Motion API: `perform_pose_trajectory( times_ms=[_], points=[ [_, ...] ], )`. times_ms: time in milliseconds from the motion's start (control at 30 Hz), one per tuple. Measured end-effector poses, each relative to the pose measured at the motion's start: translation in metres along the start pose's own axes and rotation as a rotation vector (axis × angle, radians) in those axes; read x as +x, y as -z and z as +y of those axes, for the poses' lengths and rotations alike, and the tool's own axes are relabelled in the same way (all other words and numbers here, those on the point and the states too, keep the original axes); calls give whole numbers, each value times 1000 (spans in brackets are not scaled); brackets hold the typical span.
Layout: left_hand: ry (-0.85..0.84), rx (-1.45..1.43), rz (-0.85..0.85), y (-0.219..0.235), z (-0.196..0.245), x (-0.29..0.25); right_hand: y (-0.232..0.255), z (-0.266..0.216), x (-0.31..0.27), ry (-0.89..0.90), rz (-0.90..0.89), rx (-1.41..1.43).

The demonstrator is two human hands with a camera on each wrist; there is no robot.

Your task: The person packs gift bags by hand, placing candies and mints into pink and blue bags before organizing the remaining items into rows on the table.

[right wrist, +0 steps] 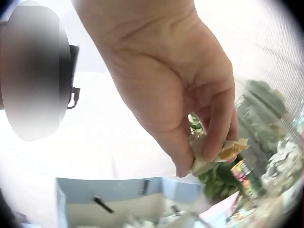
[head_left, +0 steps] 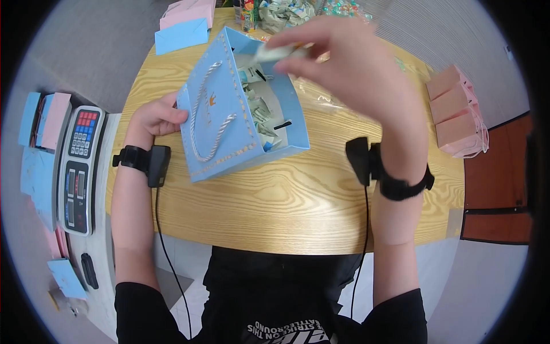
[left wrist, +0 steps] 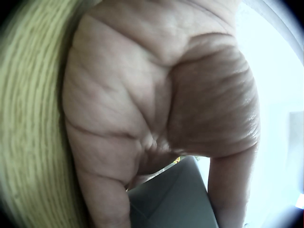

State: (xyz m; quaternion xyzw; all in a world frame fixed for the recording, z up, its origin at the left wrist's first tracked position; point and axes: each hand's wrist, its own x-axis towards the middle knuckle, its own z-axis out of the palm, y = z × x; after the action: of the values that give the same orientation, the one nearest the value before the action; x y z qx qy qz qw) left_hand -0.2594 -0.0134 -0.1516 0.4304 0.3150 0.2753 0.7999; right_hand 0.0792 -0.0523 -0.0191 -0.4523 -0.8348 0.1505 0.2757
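Note:
A light blue paper gift bag [head_left: 243, 143] with a white rope handle [head_left: 200, 109] leans on its side on the wooden table, its mouth toward the right. Several small pale wrapped packets [head_left: 259, 109] lie inside it. My left hand [head_left: 156, 116] grips the bag's left edge, thumb on the front panel; in the left wrist view, a grey-looking bag corner [left wrist: 173, 199] sits between thumb and fingers. Over the bag's mouth, my right hand [head_left: 358, 66] pinches a small pale packet [right wrist: 203, 159] with an orange-brown patch between thumb and fingertips. The hand is blurred in the head view.
Behind the bag lie a heap of pale packets [head_left: 283, 16], a colourful carton [head_left: 247, 14] and folded blue [head_left: 182, 37] and pink bags [head_left: 186, 12]. Pink bags [head_left: 455, 112] stand at the right edge. A scale [head_left: 80, 166] stands left, and clear plastic [head_left: 318, 97] lies beyond the bag.

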Motion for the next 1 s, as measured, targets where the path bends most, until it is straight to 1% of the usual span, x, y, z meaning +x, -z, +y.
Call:
perform_pose_trajectory(
  times_ms=[33,67,133,167,200,233,267,333,367,400,467,500,533,567,600,633,667,733,767,800,833,867,900,933,1000],
  points=[
    [6,16,4,-2,1,-1,-4,-8,-3,145,-30,45],
    [13,34,7,-4,2,-1,-16,-15,-5,141,-23,46],
    [14,47,-22,-5,3,-2,-39,-22,-10,294,-107,9],
    [10,53,-46,-6,4,-3,-37,-22,-11,289,-96,11],
    [15,62,-47,-7,4,-3,-35,-22,-12,289,-127,69],
    [-24,86,-65,-10,3,-2,-33,-22,-12,294,-162,127],
    [-69,107,-79,-13,3,-2,-28,-22,-11,302,-159,129],
    [-60,131,-66,-13,3,-2,-10,-18,-12,356,24,196],
    [-44,151,-64,-14,3,-1,-2,-18,-14,354,78,138],
    [-48,155,-63,-18,4,-1,6,-20,-16,358,81,137],
    [-39,248,-66,-26,7,0,18,-26,-22,190,73,-152],
    [-33,269,-64,-25,6,2,20,-28,-25,199,75,-160],
    [-45,270,-64,-31,9,1,19,-29,-29,149,-34,-141],
    [-30,577,-20,-40,15,1,17,-29,-31,96,-145,-122],
    [-13,884,28,-51,20,0,14,-28,-29,103,-145,-130],
    [-71,867,0,-65,22,-2,9,-27,-27,105,-187,-90],
    [-81,867,2,-73,20,-3,5,-26,-26,106,-228,-50],
    [-150,993,-7,-88,19,-3,-1,-20,-24,129,-183,-102],
    [-123,1001,-6,-96,19,-5,-4,-14,-22,162,-98,-72],
    [-133,1012,-6,-100,19,-8,-3,-12,-20,195,-13,-40],
    [-135,936,12,-103,18,-11,0,-15,-21,200,0,-47],
    [-138,860,29,-107,20,-13,4,-18,-23,129,47,-16],
    [-168,988,31,-109,24,-15,7,-21,-25,58,92,17],
    [-172,997,28,-113,28,-18,13,-23,-26,60,102,14],
    [-362,1010,72,-124,37,-26,25,-26,-29,-203,-182,-205]
  ],
)
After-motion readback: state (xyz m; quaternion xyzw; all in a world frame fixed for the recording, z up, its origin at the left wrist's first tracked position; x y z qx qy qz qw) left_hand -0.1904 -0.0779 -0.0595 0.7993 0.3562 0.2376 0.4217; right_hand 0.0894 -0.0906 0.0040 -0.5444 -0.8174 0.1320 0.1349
